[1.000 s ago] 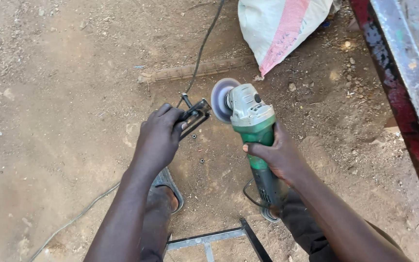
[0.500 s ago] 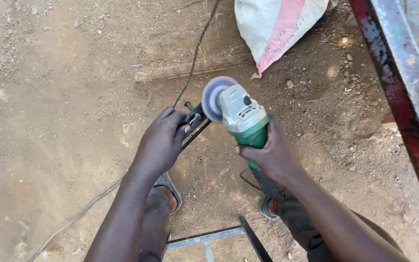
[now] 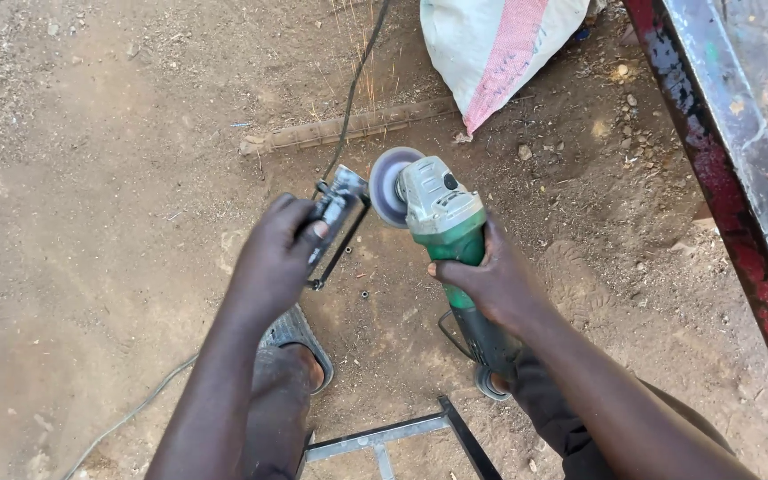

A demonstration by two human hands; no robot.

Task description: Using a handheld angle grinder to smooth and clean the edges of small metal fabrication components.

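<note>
My left hand (image 3: 276, 260) grips a small dark metal bracket piece (image 3: 337, 213) and holds it up off the dirt. My right hand (image 3: 489, 276) is wrapped around the green body of an angle grinder (image 3: 442, 222) with a grey head. The grinder's disc (image 3: 388, 186) touches the upper right end of the metal piece. Thin sparks (image 3: 362, 53) streak away toward the top of the view.
Bare dirt ground all around. A white and pink sack (image 3: 500, 49) lies at the top. A rusty red metal frame (image 3: 722, 151) runs down the right side. A black cable (image 3: 356, 84) leads upward, a flat bar (image 3: 348, 129) lies on the dirt, and a steel frame (image 3: 393, 436) lies below.
My left hand has lifted the metal piece off the ground. The grinder has swung left and its disc now meets the piece, throwing sparks.
</note>
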